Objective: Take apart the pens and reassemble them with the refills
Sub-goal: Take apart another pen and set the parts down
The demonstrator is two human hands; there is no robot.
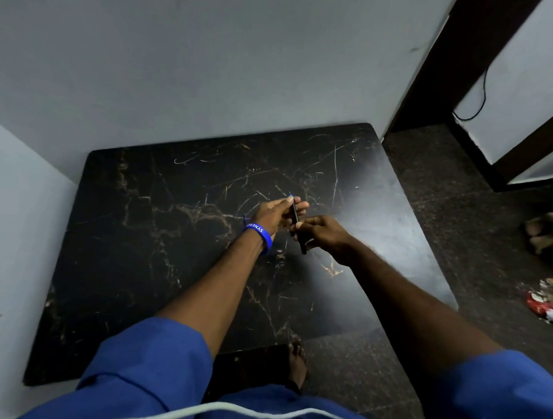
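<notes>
Above the middle of the dark marble-patterned table [174, 237], both hands meet around a single black pen [296, 221]. The left hand [273, 217], with a blue wristband [260, 235] on the wrist, pinches the far end of the pen between thumb and fingers, where a thin blue tip pokes out past the fingertips. The right hand [323, 234] closes around the near part of the barrel, its fingers curled over it, and the pen's lower end sticks out beneath that hand. The pen is held in the air, clear of the tabletop.

Light is dim and the pen is small in view, so it may be that the blue tip is a refill partly drawn out, but I cannot tell that for sure, nor whether the barrel is already unscrewed.

Judging from this grip, the main risk is a small part getting away. If the two halves separate with a jerk, a spring or tip piece could jump out and vanish against the dark, busy tabletop or onto the floor [441, 215] to the right. Pulling the thin refill at an angle could bend it. A loose left pinch could also let the pen swivel and drop.
</notes>
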